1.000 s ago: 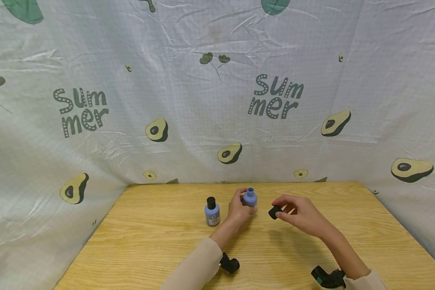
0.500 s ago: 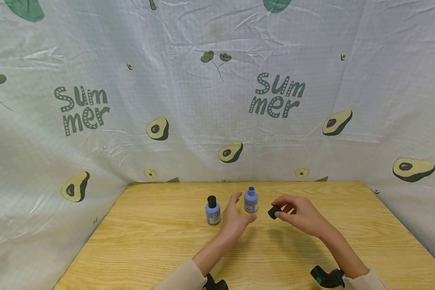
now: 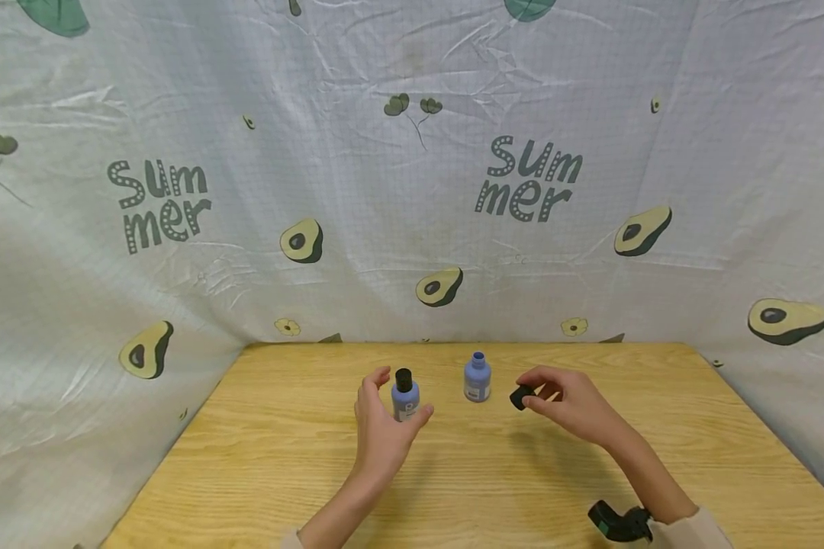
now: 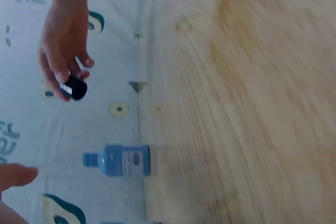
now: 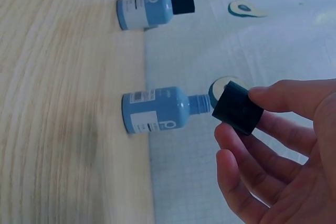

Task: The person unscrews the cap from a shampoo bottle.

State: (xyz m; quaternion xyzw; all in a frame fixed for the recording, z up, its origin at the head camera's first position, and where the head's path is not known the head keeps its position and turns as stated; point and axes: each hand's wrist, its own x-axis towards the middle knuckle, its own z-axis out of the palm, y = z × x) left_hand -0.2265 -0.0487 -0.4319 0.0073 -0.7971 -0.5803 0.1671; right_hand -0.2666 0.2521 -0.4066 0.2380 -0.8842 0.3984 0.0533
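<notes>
Pinching a cap [image 5: 239, 109] in your right hand [image 3: 573, 404], your left hand [image 3: 382, 436] spread round a probably slick capped bottle [image 3: 406, 399], grasp mid-body

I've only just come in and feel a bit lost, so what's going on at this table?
A person's right hand pinches a loose black cap in the air. The uncapped blue bottle stands upright on the table, with neither hand on it. The left hand is at the capped blue bottle, thumb and fingers spread to either side; whether it touches is hard to tell.
</notes>
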